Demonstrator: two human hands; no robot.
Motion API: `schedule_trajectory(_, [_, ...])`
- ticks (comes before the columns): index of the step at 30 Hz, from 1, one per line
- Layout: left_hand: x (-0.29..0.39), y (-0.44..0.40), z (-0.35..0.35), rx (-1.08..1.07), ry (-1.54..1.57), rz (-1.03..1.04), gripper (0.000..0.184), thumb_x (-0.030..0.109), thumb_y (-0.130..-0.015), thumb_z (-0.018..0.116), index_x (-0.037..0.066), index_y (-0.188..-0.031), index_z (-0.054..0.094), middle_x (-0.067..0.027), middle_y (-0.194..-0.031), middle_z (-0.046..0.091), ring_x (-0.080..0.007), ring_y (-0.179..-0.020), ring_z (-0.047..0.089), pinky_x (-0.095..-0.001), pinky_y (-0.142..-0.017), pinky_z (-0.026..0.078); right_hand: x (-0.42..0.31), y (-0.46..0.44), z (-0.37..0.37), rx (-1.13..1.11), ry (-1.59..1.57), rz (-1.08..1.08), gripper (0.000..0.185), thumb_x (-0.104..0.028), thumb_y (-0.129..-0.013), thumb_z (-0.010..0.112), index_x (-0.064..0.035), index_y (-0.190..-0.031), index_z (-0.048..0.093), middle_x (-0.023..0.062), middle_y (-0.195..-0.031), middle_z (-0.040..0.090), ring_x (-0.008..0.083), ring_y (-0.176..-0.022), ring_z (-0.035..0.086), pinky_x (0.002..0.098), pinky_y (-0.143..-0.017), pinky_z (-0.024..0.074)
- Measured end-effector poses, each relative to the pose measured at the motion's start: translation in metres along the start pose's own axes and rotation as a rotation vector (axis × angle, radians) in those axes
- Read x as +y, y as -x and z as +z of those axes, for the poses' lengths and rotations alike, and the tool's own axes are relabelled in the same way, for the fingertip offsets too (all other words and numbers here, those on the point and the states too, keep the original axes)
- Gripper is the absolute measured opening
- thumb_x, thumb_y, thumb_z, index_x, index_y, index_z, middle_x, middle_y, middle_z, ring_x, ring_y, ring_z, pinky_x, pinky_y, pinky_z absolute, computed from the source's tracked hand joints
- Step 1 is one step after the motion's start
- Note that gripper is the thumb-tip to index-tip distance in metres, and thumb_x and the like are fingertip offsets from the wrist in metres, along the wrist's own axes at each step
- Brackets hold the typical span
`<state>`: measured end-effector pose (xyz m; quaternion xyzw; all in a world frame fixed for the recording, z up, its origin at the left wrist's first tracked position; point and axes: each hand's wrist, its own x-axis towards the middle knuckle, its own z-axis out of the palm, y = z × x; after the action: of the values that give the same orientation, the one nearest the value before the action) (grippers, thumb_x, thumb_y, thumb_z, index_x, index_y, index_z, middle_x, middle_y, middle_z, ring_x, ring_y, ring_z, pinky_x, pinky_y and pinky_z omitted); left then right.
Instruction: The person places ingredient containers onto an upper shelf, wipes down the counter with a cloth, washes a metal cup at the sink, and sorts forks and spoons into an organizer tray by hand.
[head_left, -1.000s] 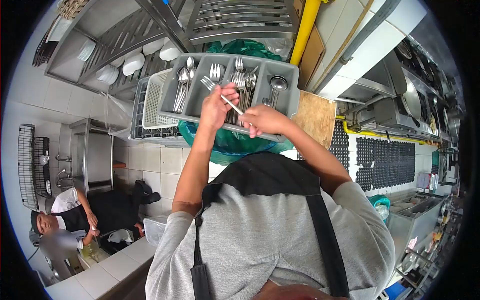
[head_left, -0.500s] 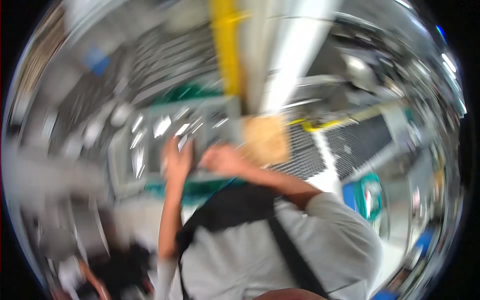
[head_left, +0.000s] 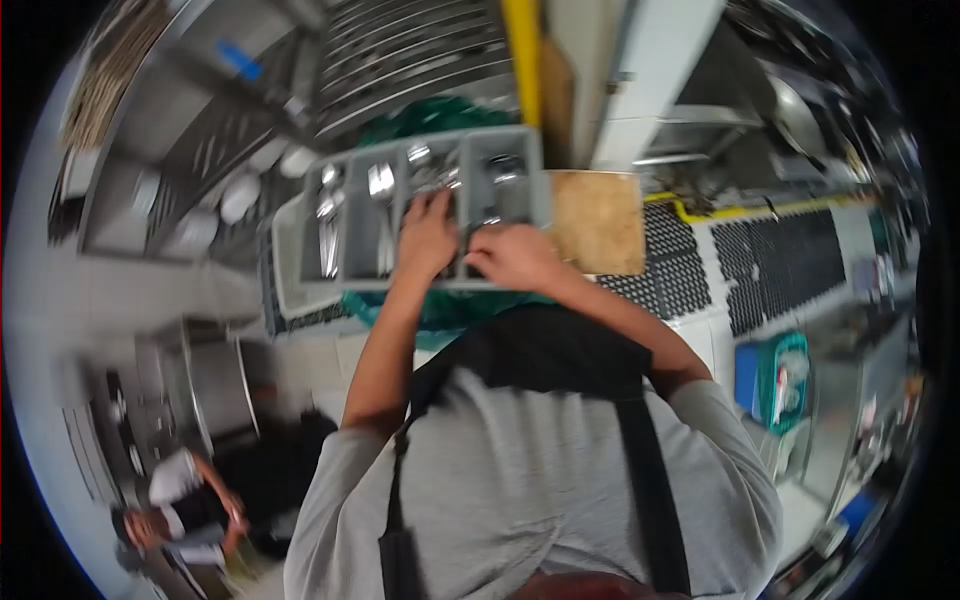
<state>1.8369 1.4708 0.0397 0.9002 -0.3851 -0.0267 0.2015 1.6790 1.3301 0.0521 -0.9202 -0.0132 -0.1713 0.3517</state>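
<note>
A grey cutlery tray (head_left: 543,190) with long compartments lies in front of me. Spoons (head_left: 328,225) fill its left compartment, and a few forks (head_left: 381,185) lie in the one beside it. My left hand (head_left: 429,238) reaches over the third compartment, fingers apart on the cutlery (head_left: 420,158) there. Close to its right, my right hand (head_left: 508,252) is closed at the near end of the tray; what its fingers hold, if anything, is hidden. Ladles (head_left: 503,167) lie in the right compartment.
Right of the tray is a wooden board (head_left: 598,222). Green plastic (head_left: 430,120) shows behind the tray, a white basket (head_left: 290,260) at its left. A co-worker (head_left: 210,490) is at lower left. A blue bin (head_left: 747,375) stands at the right.
The fork held between my hands a second ago is out of them. My left hand has lowered into the third compartment. More forks show in the second compartment, and the view has shifted.
</note>
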Motion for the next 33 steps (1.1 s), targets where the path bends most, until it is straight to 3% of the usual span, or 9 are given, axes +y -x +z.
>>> schedule_trajectory(9, [0.0,-0.011,-0.066,-0.143,0.094,-0.131,0.044,0.029,-0.097,0.066,0.007,-0.134,0.07,-0.0265,-0.139,0.063,-0.0393,-0.134,0.058,-0.0441,-0.112,0.048,-0.015,-0.009,-0.015,-0.113,0.015,0.037,0.024,-0.03,-0.092,0.072,-0.0064,-0.087,0.069,0.0126,-0.089,0.07,0.0376,-0.084,0.07,0.0506,-0.074,0.056])
schedule_trajectory(11, [-0.021,-0.044,-0.06,0.125,0.143,0.015,0.044,0.029,-0.097,0.065,0.007,-0.135,0.069,-0.0254,-0.131,0.069,-0.0376,-0.116,0.071,-0.0445,-0.104,0.053,-0.014,-0.01,-0.014,-0.127,0.023,0.036,0.025,-0.03,-0.092,0.072,-0.0063,-0.087,0.069,0.0128,-0.089,0.071,0.0377,-0.085,0.07,0.0506,-0.074,0.056])
schedule_trajectory(12, [-0.028,-0.06,-0.053,0.132,0.145,0.01,0.044,0.029,-0.097,0.065,0.007,-0.135,0.069,-0.0254,-0.131,0.069,-0.0376,-0.116,0.071,-0.0445,-0.104,0.053,-0.013,-0.01,-0.013,-0.141,0.031,0.04,0.025,-0.031,-0.093,0.072,-0.0063,-0.087,0.069,0.013,-0.089,0.071,0.0379,-0.085,0.07,0.0507,-0.074,0.056])
schedule_trajectory(14, [-0.042,-0.09,-0.037,0.013,0.3,-0.127,0.046,0.029,-0.096,0.065,0.006,-0.135,0.068,-0.0205,-0.115,0.076,-0.0329,-0.086,0.078,-0.043,-0.091,0.059,-0.012,-0.011,-0.011,-0.159,0.042,0.03,0.026,-0.031,-0.093,0.072,-0.0062,-0.087,0.069,0.0132,-0.089,0.071,0.0381,-0.085,0.07,0.0508,-0.074,0.0559])
schedule_trajectory(17, [-0.047,-0.112,-0.019,-0.042,0.218,-0.166,0.045,0.026,-0.094,0.067,0.006,-0.134,0.067,-0.0161,-0.1,0.08,-0.0274,-0.068,0.077,-0.0402,-0.081,0.061,-0.015,-0.011,-0.012,-0.158,0.038,0.015,0.025,-0.031,-0.092,0.073,-0.0061,-0.087,0.069,0.0135,-0.088,0.071,0.0386,-0.084,0.07,0.051,-0.073,0.0557])
schedule_trajectory(23, [-0.044,-0.124,-0.007,0.214,0.361,-0.288,0.035,0.021,-0.09,0.07,0.009,-0.123,0.072,-0.0162,-0.101,0.079,-0.028,-0.069,0.077,-0.0387,-0.086,0.061,-0.019,-0.013,-0.014,-0.071,-0.019,0.036,0.02,-0.026,-0.092,0.076,-0.0059,-0.088,0.072,0.0137,-0.086,0.072,0.0377,-0.079,0.071,0.0481,-0.07,0.0552])
schedule_trajectory(27, [-0.053,-0.133,0.011,0.293,0.223,-0.037,0.016,0.019,-0.092,0.072,0.006,-0.1,0.074,-0.0127,-0.094,0.078,-0.0206,-0.08,0.077,-0.0356,-0.066,0.06,-0.02,-0.012,-0.015,-0.087,-0.031,0.052,0.019,-0.027,-0.092,0.074,-0.008,-0.089,0.072,0.0129,-0.089,0.072,0.0385,-0.082,0.071,0.0498,-0.072,0.056])
schedule_trajectory(29, [-0.046,-0.13,-0.015,0.197,0.653,-0.218,0.013,0.018,-0.097,0.072,0.006,-0.102,0.073,-0.0064,-0.092,0.075,-0.0124,-0.075,0.07,-0.0303,-0.058,0.056,-0.018,-0.011,-0.016,-0.089,-0.018,0.067,0.02,-0.028,-0.093,0.074,-0.0082,-0.088,0.072,0.0126,-0.088,0.072,0.0381,-0.082,0.071,0.0494,-0.072,0.0562])
schedule_trajectory(33, [-0.008,-0.106,-0.094,0.374,0.922,-0.076,0.013,0.016,-0.104,0.068,0.006,-0.112,0.07,-0.0006,-0.098,0.07,-0.0061,-0.062,0.057,-0.0248,-0.052,0.047,-0.015,-0.011,-0.013,-0.1,-0.005,0.006,0.021,-0.026,-0.092,0.075,-0.0059,-0.087,0.071,0.0126,-0.086,0.072,0.0361,-0.08,0.071,0.0475,-0.07,0.0552])
